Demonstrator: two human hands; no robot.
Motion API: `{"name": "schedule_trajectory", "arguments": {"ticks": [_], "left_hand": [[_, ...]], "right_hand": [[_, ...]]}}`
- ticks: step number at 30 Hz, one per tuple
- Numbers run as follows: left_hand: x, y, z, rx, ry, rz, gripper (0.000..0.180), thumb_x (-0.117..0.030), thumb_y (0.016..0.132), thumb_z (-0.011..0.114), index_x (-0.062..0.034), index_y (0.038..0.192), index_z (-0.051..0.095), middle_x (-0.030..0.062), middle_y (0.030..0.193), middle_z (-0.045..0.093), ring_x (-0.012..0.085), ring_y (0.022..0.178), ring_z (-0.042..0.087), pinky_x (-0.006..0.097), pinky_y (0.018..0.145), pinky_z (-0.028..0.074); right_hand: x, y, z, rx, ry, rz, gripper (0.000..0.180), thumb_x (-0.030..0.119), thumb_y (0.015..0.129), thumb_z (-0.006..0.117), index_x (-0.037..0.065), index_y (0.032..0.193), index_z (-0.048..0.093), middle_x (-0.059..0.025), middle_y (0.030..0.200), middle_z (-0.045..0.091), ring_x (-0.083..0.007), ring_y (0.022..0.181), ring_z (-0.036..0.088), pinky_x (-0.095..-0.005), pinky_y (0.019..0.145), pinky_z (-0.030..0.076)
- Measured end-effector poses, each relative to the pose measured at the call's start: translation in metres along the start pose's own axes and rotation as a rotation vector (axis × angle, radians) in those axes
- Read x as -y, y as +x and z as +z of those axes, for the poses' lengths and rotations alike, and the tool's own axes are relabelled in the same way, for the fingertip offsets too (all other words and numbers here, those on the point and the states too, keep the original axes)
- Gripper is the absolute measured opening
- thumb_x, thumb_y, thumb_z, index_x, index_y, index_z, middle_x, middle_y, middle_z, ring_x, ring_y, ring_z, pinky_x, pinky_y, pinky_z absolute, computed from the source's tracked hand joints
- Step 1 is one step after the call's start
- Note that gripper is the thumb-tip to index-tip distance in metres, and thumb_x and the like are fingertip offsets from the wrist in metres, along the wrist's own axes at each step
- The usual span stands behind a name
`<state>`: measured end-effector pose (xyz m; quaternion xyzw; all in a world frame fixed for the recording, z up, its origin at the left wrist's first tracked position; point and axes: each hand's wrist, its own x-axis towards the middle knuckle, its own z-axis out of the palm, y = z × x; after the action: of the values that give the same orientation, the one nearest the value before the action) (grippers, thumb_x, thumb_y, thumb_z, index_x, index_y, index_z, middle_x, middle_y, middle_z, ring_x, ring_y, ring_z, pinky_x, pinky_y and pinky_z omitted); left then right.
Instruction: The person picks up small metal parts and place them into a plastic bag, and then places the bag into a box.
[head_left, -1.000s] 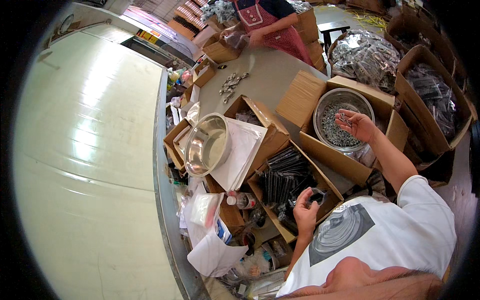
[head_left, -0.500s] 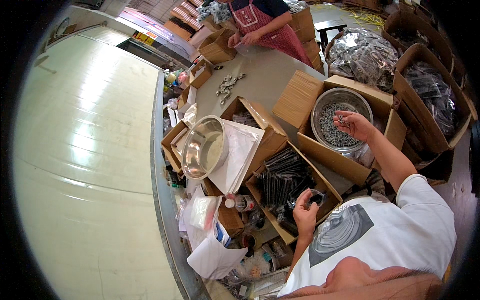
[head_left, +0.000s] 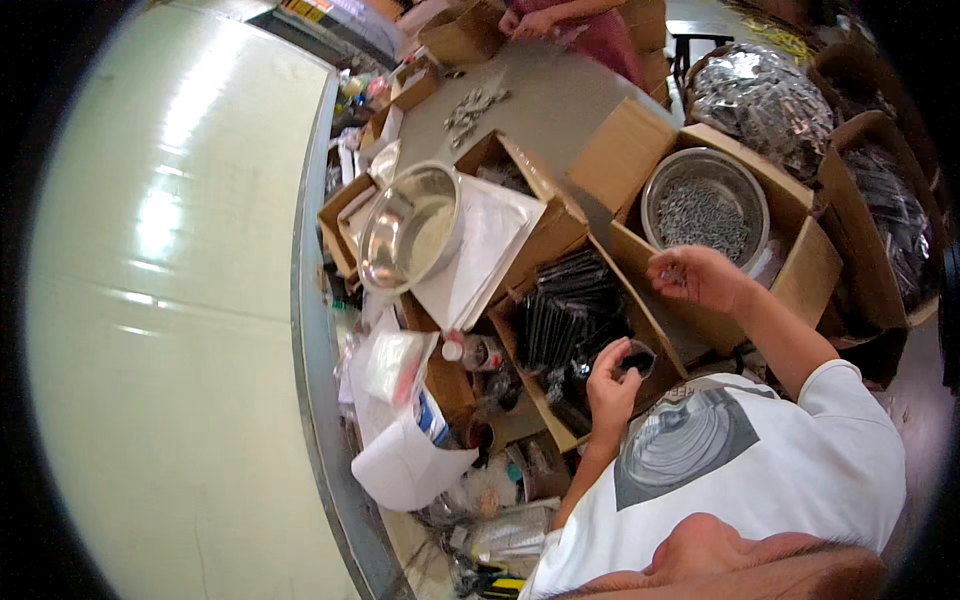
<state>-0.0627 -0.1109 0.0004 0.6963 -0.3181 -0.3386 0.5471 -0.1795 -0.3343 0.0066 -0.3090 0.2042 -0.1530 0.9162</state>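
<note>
My left hand pinches a small clear plastic bag with something dark in it, above the front of a carton. That carton is filled with black flat pieces in plastic. My right hand is curled palm up around a few small grey metal pieces, which look like screws; the exact kind is too small to tell. It is just in front of a steel bowl that holds many similar grey pieces and sits inside an open carton.
An empty-looking steel basin rests on white sheets at the left. A capped bottle stands by the black pieces. Large sacks of clear packets are at the far right. Across the table a co-worker's hands show.
My right hand has come out of the bowl toward my left hand, carrying the small metal pieces. The left hand still holds the bag. The whole view has shifted a little.
</note>
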Motion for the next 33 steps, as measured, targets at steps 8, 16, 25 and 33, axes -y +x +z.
{"name": "schedule_trajectory", "arguments": {"ticks": [8, 16, 25, 33], "left_hand": [[0.014, 0.0, -0.002, -0.013, 0.08, 0.042, 0.042, 0.002, 0.077, 0.056, 0.0049, 0.118, 0.053, 0.0093, 0.113, 0.059, 0.0156, 0.103, 0.056, 0.028, 0.08, 0.047], [0.013, -0.004, -0.003, -0.031, -0.297, 0.038, 0.038, 0.001, 0.079, 0.055, 0.0062, 0.117, 0.055, 0.0104, 0.122, 0.053, 0.0168, 0.106, 0.054, 0.025, 0.083, 0.046], [-0.035, -0.009, -0.041, 0.144, 0.339, 0.414, 0.01, -0.001, 0.08, 0.065, 0.0001, 0.09, 0.065, 0.0113, 0.091, 0.059, 0.022, 0.08, 0.059, 0.03, 0.067, 0.048], [-0.038, -0.01, -0.028, -0.025, 0.283, 0.705, 0.015, 0.002, 0.08, 0.065, -0.0007, 0.095, 0.062, 0.0126, 0.083, 0.06, 0.0243, 0.075, 0.061, 0.03, 0.066, 0.048]], "right_hand": [[-0.056, -0.021, 0.08, 0.336, -0.676, -0.158, 0.038, 0.032, 0.097, 0.044, -0.001, 0.11, 0.057, -0.0107, 0.105, 0.059, -0.0192, 0.1, 0.055, -0.0327, 0.091, 0.041], [-0.032, -0.037, 0.083, 0.436, -1.515, -0.658, 0.018, 0.016, 0.074, 0.067, 0.008, 0.09, 0.064, -0.0162, 0.12, 0.051, -0.033, 0.113, 0.048, -0.0405, 0.095, 0.039], [-0.014, -0.044, 0.06, 0.404, -1.456, -0.717, 0.012, 0.011, 0.069, 0.074, 0.005, 0.073, 0.064, -0.0083, 0.084, 0.064, -0.0267, 0.076, 0.063, -0.0346, 0.066, 0.052], [-0.011, -0.051, 0.067, 0.383, -1.509, -0.703, 0.021, 0.017, 0.071, 0.073, 0.013, 0.089, 0.062, -0.006, 0.09, 0.061, -0.027, 0.088, 0.059, -0.0386, 0.078, 0.044]]}}
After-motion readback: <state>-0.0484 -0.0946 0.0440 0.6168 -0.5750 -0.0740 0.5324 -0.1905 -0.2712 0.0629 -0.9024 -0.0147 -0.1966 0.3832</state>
